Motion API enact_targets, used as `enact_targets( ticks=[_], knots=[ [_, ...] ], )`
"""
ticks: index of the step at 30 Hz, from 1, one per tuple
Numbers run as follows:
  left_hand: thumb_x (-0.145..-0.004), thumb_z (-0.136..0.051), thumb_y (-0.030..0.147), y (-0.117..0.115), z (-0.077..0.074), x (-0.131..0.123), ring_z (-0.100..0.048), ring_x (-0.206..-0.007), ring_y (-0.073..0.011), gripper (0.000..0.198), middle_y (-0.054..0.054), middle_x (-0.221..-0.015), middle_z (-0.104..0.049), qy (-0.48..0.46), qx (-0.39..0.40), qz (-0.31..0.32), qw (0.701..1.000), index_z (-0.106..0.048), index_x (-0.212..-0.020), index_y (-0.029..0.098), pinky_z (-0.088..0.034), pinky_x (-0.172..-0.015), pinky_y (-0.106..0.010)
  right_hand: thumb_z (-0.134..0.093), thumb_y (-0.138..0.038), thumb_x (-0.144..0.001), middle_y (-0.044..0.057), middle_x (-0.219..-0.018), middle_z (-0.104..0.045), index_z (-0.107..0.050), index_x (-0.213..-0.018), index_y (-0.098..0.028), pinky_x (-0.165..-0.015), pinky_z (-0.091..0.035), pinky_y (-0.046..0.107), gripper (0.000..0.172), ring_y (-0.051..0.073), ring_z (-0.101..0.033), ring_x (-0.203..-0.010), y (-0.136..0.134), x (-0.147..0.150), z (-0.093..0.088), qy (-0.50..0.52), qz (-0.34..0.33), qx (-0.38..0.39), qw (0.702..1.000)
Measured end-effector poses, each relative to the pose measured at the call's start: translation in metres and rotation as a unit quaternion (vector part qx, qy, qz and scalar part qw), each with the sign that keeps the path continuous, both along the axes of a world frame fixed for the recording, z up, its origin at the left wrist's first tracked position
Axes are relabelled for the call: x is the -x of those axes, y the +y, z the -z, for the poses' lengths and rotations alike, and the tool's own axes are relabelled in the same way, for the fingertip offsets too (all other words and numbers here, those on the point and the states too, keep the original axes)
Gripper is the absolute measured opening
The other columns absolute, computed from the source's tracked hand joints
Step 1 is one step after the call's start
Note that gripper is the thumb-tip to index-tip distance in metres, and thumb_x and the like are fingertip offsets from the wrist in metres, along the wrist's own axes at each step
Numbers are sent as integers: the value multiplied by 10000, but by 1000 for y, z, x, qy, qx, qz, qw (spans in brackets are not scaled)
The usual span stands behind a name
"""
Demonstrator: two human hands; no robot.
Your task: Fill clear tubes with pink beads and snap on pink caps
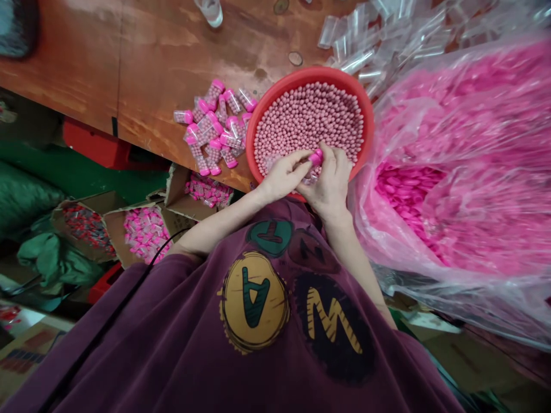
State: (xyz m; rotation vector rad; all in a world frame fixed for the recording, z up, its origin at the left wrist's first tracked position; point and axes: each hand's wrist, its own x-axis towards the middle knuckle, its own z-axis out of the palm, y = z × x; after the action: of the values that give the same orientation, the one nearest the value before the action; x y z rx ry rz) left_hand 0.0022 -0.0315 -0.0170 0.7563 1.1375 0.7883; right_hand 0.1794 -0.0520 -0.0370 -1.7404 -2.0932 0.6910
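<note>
Over the near edge of a red basin heaped with pink beads, my two hands meet. My left hand pinches at a bright pink cap with thumb and forefinger. Fingers of my right hand curl round a small clear tube under that cap, partly hidden by the hands. Whether the cap is fully seated cannot be made out. Left of the basin lies a pile of bead-filled tubes with pink caps.
A large clear plastic bag of pink caps bulges at the right. Empty clear tubes lie behind it on the wooden table. Open cardboard boxes of small capped tubes stand below the table's left edge. A black cord crosses my shirt.
</note>
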Motion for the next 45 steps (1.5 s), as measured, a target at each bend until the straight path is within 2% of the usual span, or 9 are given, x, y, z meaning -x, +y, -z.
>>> enact_targets(
  ticks=[9, 14, 17, 23, 28, 33, 36, 40, 45],
  knots=[
    [-1060, -757, 174, -2, -14, -13, -805, -1211, -204, 151, -32, -1065, -884, -41, 139, -105, 984, -899, -1062, 224, -623, -1184, -343, -897, -570, -907, 244, -1531, -720, -616, -1658, -182, -1235, -596, 724, 891, 448, -671, -1429, -2, 3, -8, 59, -2, 6, 998],
    [-1082, -819, 274, -4, -22, -3, -833, -1169, -242, 103, -24, -979, -852, -72, 172, -96, 978, -906, -1125, 239, -677, -1052, -352, -690, -682, -1130, 102, -1289, -818, -811, -1469, -289, -1145, -676, 597, 534, 315, -784, -1216, 13, -14, -22, 234, 9, 59, 970],
    [-1086, -846, 330, -5, -27, 1, -844, -1144, -236, 162, -29, -1026, -866, -92, 187, -93, 974, -898, -1212, 241, -689, -1032, -358, -692, -706, -1146, 78, -1198, -837, -873, -1359, -298, -1121, -697, 585, 495, 294, -810, -1154, 15, -15, -21, 283, 58, 50, 956],
    [-1098, -819, 390, -7, -32, 0, -855, -1086, -245, 215, -22, -948, -837, -113, 214, -75, 967, -879, -1267, 272, -695, -979, -378, -617, -795, -1148, 84, -1277, -863, -871, -1356, -322, -1162, -704, 613, 576, 318, -826, -1241, 8, -8, -21, 260, 94, 47, 960],
    [-1093, -806, 332, -8, -37, -6, -806, -1215, -277, 100, -43, -929, -818, -82, 206, -121, 968, -876, -1128, 269, -656, -1083, -409, -531, -686, -1211, 99, -1231, -847, -860, -1369, -331, -1168, -695, 638, 509, 333, -813, -1206, 11, -11, -37, 174, 32, 34, 984],
    [-1076, -757, 211, -9, -29, -12, -808, -1226, -240, 113, -30, -996, -835, -42, 177, -140, 973, -867, -1072, 239, -635, -1154, -383, -645, -623, -1156, 161, -1438, -772, -746, -1555, -312, -1289, -589, 765, 516, 447, -713, -1417, 2, -2, -43, 75, -21, 68, 995],
    [-1060, -722, 156, -12, -19, -15, -770, -1419, -240, 158, -49, -1197, -888, -18, 136, -145, 980, -863, -1038, 223, -581, -1280, -377, -786, -628, -1073, 235, -1493, -731, -685, -1591, -223, -1307, -531, 828, 666, 526, -641, -1475, -7, 9, -38, 30, -19, 75, 997],
    [-1062, -716, 182, -15, -10, -14, -743, -1507, -233, 168, -62, -1331, -889, -1, 103, -135, 985, -868, -1115, 229, -533, -1371, -406, -815, -553, -1065, 255, -1509, -714, -641, -1582, -216, -1306, -516, 816, 641, 513, -616, -1460, -10, 16, -26, 34, -14, 83, 996],
    [-1066, -786, 252, -13, -3, -8, -769, -1475, -250, 304, -56, -1290, -881, -48, 168, -129, 976, -839, -1365, 260, -599, -1323, -473, -857, -527, -997, 215, -1449, -733, -634, -1557, -250, -1269, -556, 759, 663, 450, -627, -1381, -6, 13, -6, 38, -18, 78, 996]
  ],
)
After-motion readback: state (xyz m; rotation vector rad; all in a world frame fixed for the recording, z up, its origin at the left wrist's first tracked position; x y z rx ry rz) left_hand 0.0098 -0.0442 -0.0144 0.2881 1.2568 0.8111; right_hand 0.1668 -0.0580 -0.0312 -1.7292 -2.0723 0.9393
